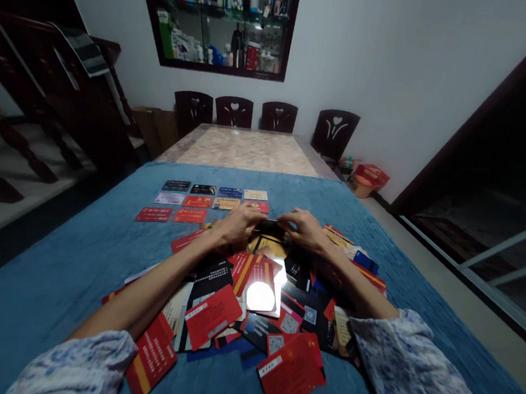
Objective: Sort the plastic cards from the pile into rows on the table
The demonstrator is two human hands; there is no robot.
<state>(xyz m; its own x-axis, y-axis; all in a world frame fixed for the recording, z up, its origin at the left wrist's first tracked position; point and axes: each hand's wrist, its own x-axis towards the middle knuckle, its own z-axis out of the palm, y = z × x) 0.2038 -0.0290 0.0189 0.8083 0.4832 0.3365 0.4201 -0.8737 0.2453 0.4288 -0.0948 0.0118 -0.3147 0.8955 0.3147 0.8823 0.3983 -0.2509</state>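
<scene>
Above a heap of loose plastic cards, my left hand [240, 223] and my right hand [305, 228] pinch a dark card [268, 224] by its two ends. The card is tilted, and its printing cannot be read. Under my forearms the heap spreads out, with a red card [213, 316] and a larger red card [292, 375] on its near side. A bright reflection covers part of the middle. Beyond my left hand, several cards lie face up in rows, among them a black card [203, 189], a blue card [230, 192] and an orange card [190, 215].
A blue cloth [95, 229] covers the near part of the table; its far end [253, 149] shows a marbled top. Dark chairs [233, 111] stand behind it. A wall cabinet [222, 72] hangs above. Stair railings [15, 139] rise at left, and an orange bucket [362, 185] sits on the floor.
</scene>
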